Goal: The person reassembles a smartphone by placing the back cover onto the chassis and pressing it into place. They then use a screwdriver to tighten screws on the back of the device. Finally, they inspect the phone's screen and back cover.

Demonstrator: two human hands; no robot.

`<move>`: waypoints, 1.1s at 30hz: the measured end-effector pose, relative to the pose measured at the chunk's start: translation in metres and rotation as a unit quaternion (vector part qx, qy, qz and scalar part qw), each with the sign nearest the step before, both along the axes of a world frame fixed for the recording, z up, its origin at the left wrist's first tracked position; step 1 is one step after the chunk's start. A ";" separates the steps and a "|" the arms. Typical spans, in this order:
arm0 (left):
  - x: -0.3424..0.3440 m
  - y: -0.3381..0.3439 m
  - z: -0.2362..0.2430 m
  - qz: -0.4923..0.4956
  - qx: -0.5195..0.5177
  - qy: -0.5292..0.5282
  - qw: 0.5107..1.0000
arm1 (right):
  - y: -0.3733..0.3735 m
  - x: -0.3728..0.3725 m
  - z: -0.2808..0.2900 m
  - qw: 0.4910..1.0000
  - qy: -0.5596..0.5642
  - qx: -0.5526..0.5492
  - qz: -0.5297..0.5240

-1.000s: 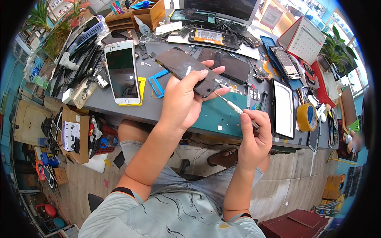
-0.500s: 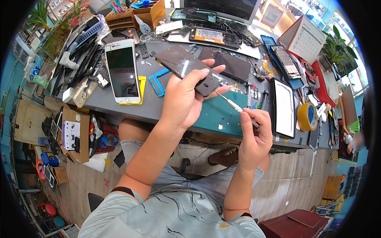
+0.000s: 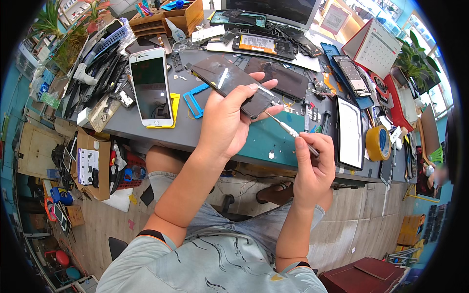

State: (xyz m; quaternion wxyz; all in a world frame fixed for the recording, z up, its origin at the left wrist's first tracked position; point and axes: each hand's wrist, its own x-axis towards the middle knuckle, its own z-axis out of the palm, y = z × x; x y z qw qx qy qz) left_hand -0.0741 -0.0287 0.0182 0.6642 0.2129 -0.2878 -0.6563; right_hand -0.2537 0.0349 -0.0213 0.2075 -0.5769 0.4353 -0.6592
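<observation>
Hands w/ glossy rect. phone, slim metallic screwdriver

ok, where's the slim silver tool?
Head view, just right of centre: the slim silver tool is in the right hand, its tip by the near end of the dark phone in the left hand.

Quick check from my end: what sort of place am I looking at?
Looks like a phone repair workbench, probably in a shop. The left hand holds a dark phone, the right hand a slim silver tool; beyond them lies an opened phone showing orange inside.
</observation>
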 end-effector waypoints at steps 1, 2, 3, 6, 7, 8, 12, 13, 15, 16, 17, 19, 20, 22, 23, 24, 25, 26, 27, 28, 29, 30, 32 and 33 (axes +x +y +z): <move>0.000 0.000 0.000 0.000 0.000 -0.001 1.000 | 0.000 0.000 0.000 1.000 0.002 0.000 -0.001; 0.000 0.000 0.001 0.001 0.001 -0.002 1.000 | 0.001 0.000 0.001 1.000 0.004 0.001 -0.001; 0.000 0.000 0.001 0.002 0.001 -0.003 1.000 | 0.000 0.000 0.001 1.000 0.005 -0.002 -0.002; -0.001 0.000 0.001 0.004 0.001 -0.007 1.000 | 0.000 0.001 0.000 1.000 0.012 -0.008 -0.005; -0.001 0.000 0.000 0.005 0.002 -0.009 1.000 | 0.001 0.000 0.000 1.000 0.016 -0.009 -0.004; 0.000 0.000 0.000 0.004 0.002 -0.008 1.000 | 0.001 0.000 0.001 1.000 0.020 -0.009 -0.004; -0.001 0.000 -0.001 0.003 0.002 -0.007 1.000 | 0.000 0.002 0.000 1.000 0.011 -0.011 -0.005; -0.001 0.000 -0.001 0.003 0.002 -0.007 1.000 | 0.000 0.001 -0.002 1.000 0.015 -0.008 -0.007; -0.001 0.000 -0.001 0.005 0.000 -0.008 1.000 | -0.001 0.001 -0.006 1.000 0.018 0.000 -0.015; -0.001 0.000 0.000 0.005 -0.001 -0.008 1.000 | -0.001 0.001 -0.010 1.000 0.017 0.005 -0.023; -0.001 0.000 0.000 0.006 0.001 -0.009 1.000 | -0.001 0.001 -0.012 0.999 0.017 0.010 -0.030; -0.001 0.001 0.001 0.008 0.004 -0.011 1.000 | 0.001 0.003 -0.010 0.999 0.016 0.025 -0.032; -0.001 0.001 0.001 0.008 0.005 -0.009 1.000 | 0.002 0.004 -0.008 0.999 0.015 0.032 -0.033; 0.000 0.000 0.000 0.007 0.006 -0.004 1.000 | 0.003 0.010 0.004 1.000 0.005 0.012 -0.024; 0.000 0.000 0.000 0.009 0.005 -0.002 1.000 | 0.003 0.012 0.007 1.000 0.000 0.002 -0.020; -0.001 0.000 0.000 0.011 0.005 0.001 1.000 | 0.003 0.012 0.006 1.000 -0.002 0.006 -0.014; -0.002 0.001 0.000 0.012 0.004 0.003 1.000 | 0.003 0.009 0.004 1.000 -0.004 0.011 -0.009; -0.002 0.001 0.001 0.010 0.006 0.005 1.000 | 0.003 0.007 0.002 1.000 -0.006 0.016 -0.003; -0.001 0.001 0.002 0.008 0.008 0.008 1.000 | 0.002 0.005 -0.003 1.000 -0.012 0.019 0.001; 0.000 0.001 0.003 0.007 0.009 0.009 1.000 | 0.000 0.005 -0.008 1.000 -0.019 0.021 0.005; -0.001 0.001 0.003 0.006 0.009 0.011 1.000 | 0.000 0.005 -0.011 0.999 -0.026 0.022 0.009; -0.001 0.001 0.002 0.005 0.009 0.012 1.000 | 0.000 0.005 -0.011 0.999 -0.029 0.031 0.001; -0.001 0.001 0.001 0.007 0.010 0.012 1.000 | 0.002 0.008 -0.007 0.998 -0.036 0.048 -0.011; -0.001 0.000 0.001 0.009 0.012 0.013 1.000 | 0.002 0.009 -0.001 0.999 -0.030 0.044 -0.008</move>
